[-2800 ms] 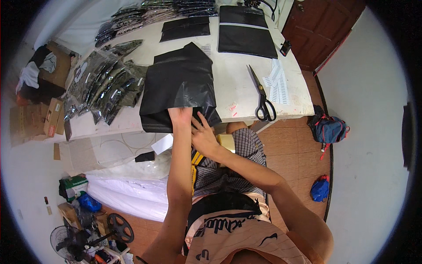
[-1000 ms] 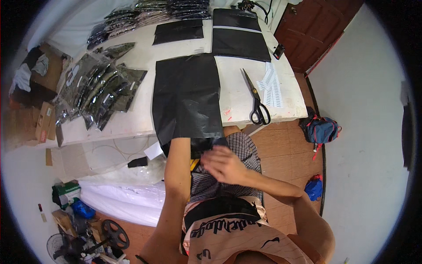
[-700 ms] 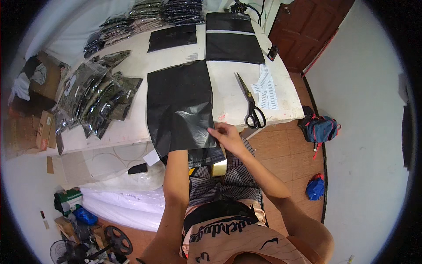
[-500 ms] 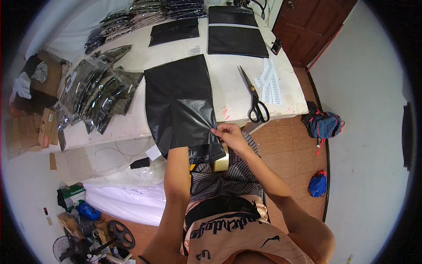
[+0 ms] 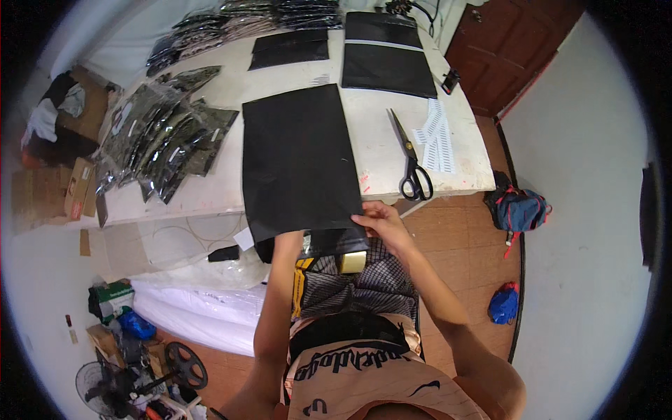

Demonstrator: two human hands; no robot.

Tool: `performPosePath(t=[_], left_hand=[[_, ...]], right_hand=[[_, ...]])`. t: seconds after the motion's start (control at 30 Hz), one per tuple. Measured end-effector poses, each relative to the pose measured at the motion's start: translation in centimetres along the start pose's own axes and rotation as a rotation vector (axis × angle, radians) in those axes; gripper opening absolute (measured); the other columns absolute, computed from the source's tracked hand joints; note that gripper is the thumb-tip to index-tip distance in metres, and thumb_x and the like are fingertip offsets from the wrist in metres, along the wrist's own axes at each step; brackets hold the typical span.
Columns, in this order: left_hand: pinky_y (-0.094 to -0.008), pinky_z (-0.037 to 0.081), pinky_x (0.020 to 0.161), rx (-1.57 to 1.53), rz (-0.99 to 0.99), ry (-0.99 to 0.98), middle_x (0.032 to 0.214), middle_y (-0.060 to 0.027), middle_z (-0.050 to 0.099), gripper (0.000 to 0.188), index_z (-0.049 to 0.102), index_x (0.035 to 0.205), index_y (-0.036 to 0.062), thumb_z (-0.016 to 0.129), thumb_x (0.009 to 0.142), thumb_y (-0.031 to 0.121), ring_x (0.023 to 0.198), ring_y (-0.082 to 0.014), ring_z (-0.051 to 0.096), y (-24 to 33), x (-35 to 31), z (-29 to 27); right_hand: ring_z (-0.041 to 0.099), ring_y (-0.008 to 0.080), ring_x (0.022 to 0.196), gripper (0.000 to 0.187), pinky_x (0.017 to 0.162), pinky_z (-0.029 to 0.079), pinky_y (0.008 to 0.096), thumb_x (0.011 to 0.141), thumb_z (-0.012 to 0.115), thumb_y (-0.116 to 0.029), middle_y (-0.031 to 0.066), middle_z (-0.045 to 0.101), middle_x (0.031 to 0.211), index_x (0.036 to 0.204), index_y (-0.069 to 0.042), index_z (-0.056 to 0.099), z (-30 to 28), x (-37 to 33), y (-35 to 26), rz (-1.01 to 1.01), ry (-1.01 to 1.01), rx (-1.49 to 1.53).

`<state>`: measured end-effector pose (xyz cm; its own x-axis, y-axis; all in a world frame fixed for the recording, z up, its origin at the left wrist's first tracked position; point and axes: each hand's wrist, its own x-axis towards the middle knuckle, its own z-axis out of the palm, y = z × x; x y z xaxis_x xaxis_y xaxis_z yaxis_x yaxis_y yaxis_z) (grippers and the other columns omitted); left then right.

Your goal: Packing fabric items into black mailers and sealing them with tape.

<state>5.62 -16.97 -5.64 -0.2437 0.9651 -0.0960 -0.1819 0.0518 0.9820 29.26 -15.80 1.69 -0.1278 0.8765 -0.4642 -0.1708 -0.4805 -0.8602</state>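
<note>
A large black plastic mailing bag (image 5: 301, 161) lies flat on the white table, its open mouth toward me and hanging over the near edge. My left hand (image 5: 288, 242) reaches into that mouth; its fingers are hidden inside, so their pose does not show. At the bag's right edge, near the mouth, my right hand (image 5: 381, 222) pinches the plastic between thumb and fingers. Something clear and shiny shows in the opening beside my left wrist. A small white paper piece (image 5: 244, 239) sticks out at the bag's lower left.
Black-handled scissors (image 5: 413, 164) and white label strips (image 5: 437, 140) lie right of the bag. Clear-wrapped dark garments (image 5: 164, 136) are heaped at the left, with more stacked behind. Other black bags (image 5: 388, 68) lie at the back. A tape roll (image 5: 353, 262) is below the table edge.
My left hand has drawn back toward the bag's mouth from deeper inside. The bulged, creased front of the bag now lies smooth. My right hand keeps hold of the edge.
</note>
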Motion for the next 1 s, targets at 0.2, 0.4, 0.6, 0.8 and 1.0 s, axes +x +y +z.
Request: performPosePath(t=[0.2, 0.4, 0.6, 0.8, 1.0], left_hand=[[-0.0359, 0.052, 0.094, 0.118, -0.458, -0.959, 0.114, -0.0138, 0.066, 0.040, 0.052, 0.131, -0.0008, 0.062, 0.094, 0.011, 0.105, -0.0248, 0.065, 10.7, -7.7, -11.0], [-0.0459, 0.040, 0.102, 1.475, 0.580, -0.252, 0.140, -0.0188, 0.046, 0.055, 0.053, 0.131, 0.0106, 0.069, 0.078, 0.007, 0.127, -0.0363, 0.046, 13.9, 3.6, -15.1], [-0.0451, 0.027, 0.116, 1.693, 0.892, -0.673, 0.157, -0.0098, 0.026, 0.078, 0.041, 0.145, 0.0206, 0.073, 0.075, 0.012, 0.144, -0.0301, 0.026, 12.3, 8.4, -12.6], [-0.0470, 0.027, 0.117, 1.677, 1.028, -0.755, 0.154, -0.0077, 0.033, 0.072, 0.045, 0.143, 0.0239, 0.064, 0.077, 0.004, 0.143, -0.0271, 0.029, 10.4, 8.6, -12.2], [-0.0479, 0.023, 0.118, 1.577, 0.868, -0.750, 0.154, -0.0087, 0.034, 0.072, 0.051, 0.139, 0.0230, 0.059, 0.074, -0.003, 0.144, -0.0277, 0.028, 9.9, 7.2, -12.9]], right_hand=[[0.067, 0.0291, 0.080, 0.026, 0.073, 0.054, 0.0330, 0.080, 0.071, -0.003, 0.0123, 0.068, 0.092, 0.105, 0.001, 0.065, -4.7, 0.6, -2.6, -0.841, 0.276, -0.863], [0.026, 0.0354, 0.143, 0.070, 0.115, 0.029, 0.0455, 0.087, 0.065, -0.025, 0.0155, 0.024, 0.157, 0.148, -0.011, 0.034, -2.0, 5.6, -7.1, -1.132, -0.112, -1.502], [0.021, 0.0327, 0.146, 0.080, 0.119, 0.019, 0.0494, 0.078, 0.063, -0.021, 0.0135, 0.022, 0.158, 0.151, -0.013, 0.030, -1.3, 7.1, -7.8, -1.157, -0.595, -1.685], [0.022, 0.0281, 0.146, 0.092, 0.121, 0.019, 0.0468, 0.064, 0.070, -0.010, 0.0090, 0.026, 0.158, 0.148, -0.017, 0.035, -1.7, 6.5, -5.6, -1.134, -0.600, -1.731], [0.028, 0.0263, 0.144, 0.083, 0.121, 0.018, 0.0478, 0.067, 0.061, -0.003, 0.0068, 0.032, 0.155, 0.146, -0.018, 0.041, -2.3, 5.5, -5.0, -1.103, -0.515, -1.731]])
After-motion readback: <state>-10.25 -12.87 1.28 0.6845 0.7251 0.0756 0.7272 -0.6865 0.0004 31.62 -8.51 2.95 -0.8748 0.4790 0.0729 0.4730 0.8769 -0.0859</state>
